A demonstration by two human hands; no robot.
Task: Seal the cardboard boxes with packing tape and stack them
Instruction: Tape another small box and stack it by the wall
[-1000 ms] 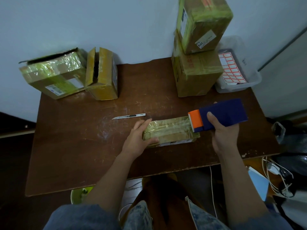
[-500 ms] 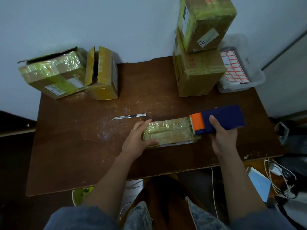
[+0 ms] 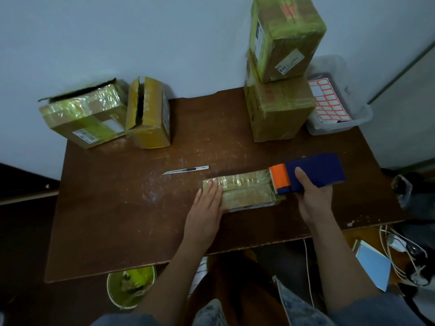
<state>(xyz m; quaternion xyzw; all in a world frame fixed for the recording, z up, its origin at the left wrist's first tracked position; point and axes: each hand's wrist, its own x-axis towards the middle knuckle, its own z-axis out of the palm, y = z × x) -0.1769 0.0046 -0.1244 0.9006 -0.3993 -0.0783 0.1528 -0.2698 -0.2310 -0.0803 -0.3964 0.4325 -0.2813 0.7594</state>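
1. The left hand point(image 3: 207, 203) now lies flat, fingers straight and together, pressing the left end of the small flat box point(image 3: 244, 192). Half a second ago its fingers were curled loosely over that end, so it has gone from steadying the box to smoothing it down.
2. The right hand point(image 3: 314, 196) grips the blue tape dispenser point(image 3: 315, 171), thumb on top. The dispenser's orange toothed head point(image 3: 277, 178) sits at the box's right end, a little lower than a second ago.
3. Clear tape point(image 3: 244, 181) runs glossy along the box's top from left end to right. I judge this strip is fully laid and the next move is to tear it against the teeth.
4. The box lies near the front middle of the tabletop point(image 3: 117, 220), between the two hands.
5. Two sealed boxes point(image 3: 280, 74) already stand stacked at the back right, beside a clear bin point(image 3: 362, 114) holding a sheet of red-bordered labels point(image 3: 328, 102).
6. At the back left sit two more boxes point(image 3: 110, 114); the yellow one shows an open gap between its flaps, so it probably needs taping.
7. A utility knife point(image 3: 186, 170) lies just behind the box, clear of both hands; nothing blocks the way to the stack.
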